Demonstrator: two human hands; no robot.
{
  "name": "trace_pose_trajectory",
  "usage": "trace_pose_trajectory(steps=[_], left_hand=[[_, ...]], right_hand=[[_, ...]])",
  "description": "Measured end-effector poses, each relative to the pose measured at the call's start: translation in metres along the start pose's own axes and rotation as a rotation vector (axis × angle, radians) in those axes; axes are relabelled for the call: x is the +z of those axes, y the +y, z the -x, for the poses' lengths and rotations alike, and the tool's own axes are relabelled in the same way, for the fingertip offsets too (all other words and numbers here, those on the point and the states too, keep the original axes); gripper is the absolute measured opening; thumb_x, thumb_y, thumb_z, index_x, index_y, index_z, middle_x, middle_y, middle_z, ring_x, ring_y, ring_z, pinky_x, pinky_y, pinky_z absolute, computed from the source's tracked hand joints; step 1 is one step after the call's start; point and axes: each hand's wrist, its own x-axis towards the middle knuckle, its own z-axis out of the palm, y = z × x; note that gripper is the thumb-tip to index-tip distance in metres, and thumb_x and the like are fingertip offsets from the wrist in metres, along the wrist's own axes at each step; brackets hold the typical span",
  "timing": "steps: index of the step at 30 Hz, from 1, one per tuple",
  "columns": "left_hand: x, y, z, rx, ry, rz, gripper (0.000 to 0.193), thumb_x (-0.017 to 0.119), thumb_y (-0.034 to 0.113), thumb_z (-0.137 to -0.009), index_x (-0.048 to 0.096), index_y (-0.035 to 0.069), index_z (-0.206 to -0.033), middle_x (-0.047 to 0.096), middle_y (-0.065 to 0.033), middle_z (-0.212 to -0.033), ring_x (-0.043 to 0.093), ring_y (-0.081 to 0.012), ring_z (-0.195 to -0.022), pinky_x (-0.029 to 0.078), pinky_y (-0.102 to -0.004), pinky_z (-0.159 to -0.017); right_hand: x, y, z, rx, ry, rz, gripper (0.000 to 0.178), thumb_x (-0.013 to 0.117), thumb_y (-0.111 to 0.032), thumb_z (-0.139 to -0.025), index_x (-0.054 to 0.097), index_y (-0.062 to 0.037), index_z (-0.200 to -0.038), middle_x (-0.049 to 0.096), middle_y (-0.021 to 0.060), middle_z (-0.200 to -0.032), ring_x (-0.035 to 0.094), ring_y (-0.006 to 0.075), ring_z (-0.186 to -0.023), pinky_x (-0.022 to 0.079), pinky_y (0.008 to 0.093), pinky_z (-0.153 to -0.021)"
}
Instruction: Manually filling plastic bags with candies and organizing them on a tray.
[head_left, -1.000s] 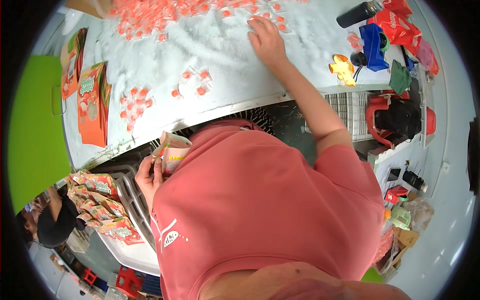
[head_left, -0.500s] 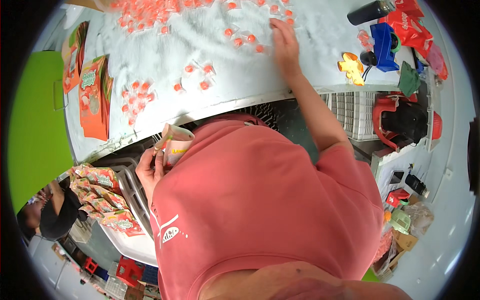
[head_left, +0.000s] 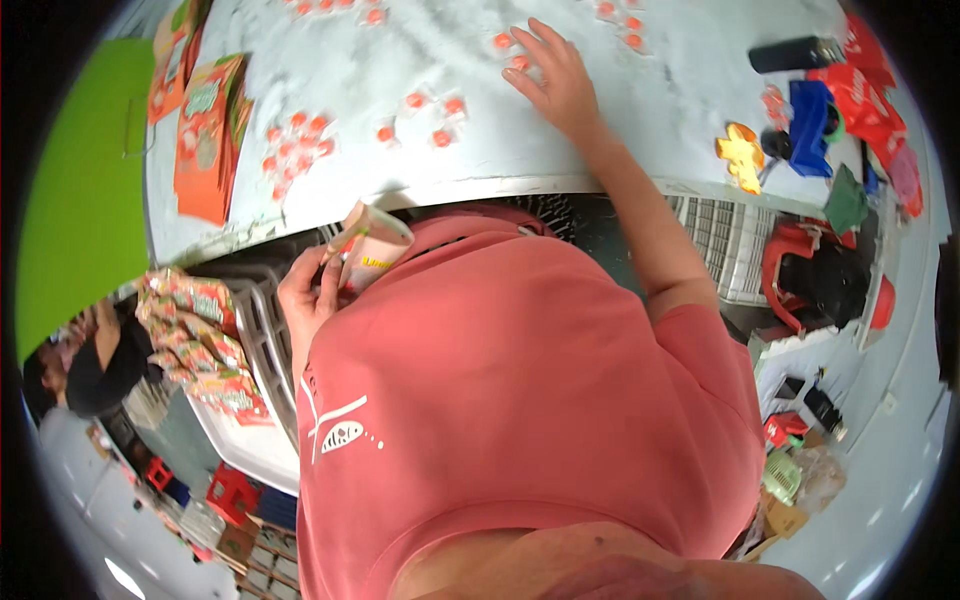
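Observation:
My left hand (head_left: 305, 300) holds an open pouch (head_left: 368, 245) against my red shirt, below the table's near edge. My right hand (head_left: 552, 75) lies flat on the pale table (head_left: 600, 150) with fingers spread, touching small orange wrapped sweets (head_left: 515, 55). More of these sweets lie in loose groups, one cluster (head_left: 290, 145) at the left and a few (head_left: 430, 115) nearer the middle.
Orange packets (head_left: 205, 135) are stacked at the table's left. A black bottle (head_left: 795, 52), blue and red items (head_left: 815, 125) and a yellow piece (head_left: 740, 155) sit at the right. A tray of filled packets (head_left: 195, 340) stands at lower left, with another person (head_left: 95, 365) beside it.
My right hand has slid toward me across the table, over the sweets. The left hand keeps the pouch at my chest.

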Motion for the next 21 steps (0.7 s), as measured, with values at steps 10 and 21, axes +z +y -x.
trace_pose_trajectory(steps=[10, 21], left_hand=[[-0.001, -0.001, 0.012, -0.046, 0.057, 0.03, 0.013, 0.058, -0.001, -0.095, 0.067, -0.003, -0.104, 0.061, -0.0065, -0.087, 0.056, -0.0092, -0.073, 0.048, -0.0246, -0.061], [-0.004, -0.012, 0.012, -0.094, 0.087, 0.095, 0.012, 0.06, -0.003, -0.093, 0.066, -0.002, -0.103, 0.062, -0.006, -0.084, 0.057, -0.0076, -0.069, 0.047, -0.022, -0.06]], right_hand=[[0.041, -0.025, -0.005, -0.115, -0.331, -0.315, 0.044, 0.07, -0.028, -0.088, 0.063, -0.0094, -0.128, 0.059, 0.0105, -0.131, 0.052, 0.0278, -0.123, 0.043, 0.0366, -0.103], [0.046, -0.049, -0.006, -0.152, -0.319, -0.143, 0.067, 0.079, -0.046, -0.077, 0.058, -0.0187, -0.134, 0.047, 0.0144, -0.144, 0.043, 0.0365, -0.132, 0.035, 0.0487, -0.11]])
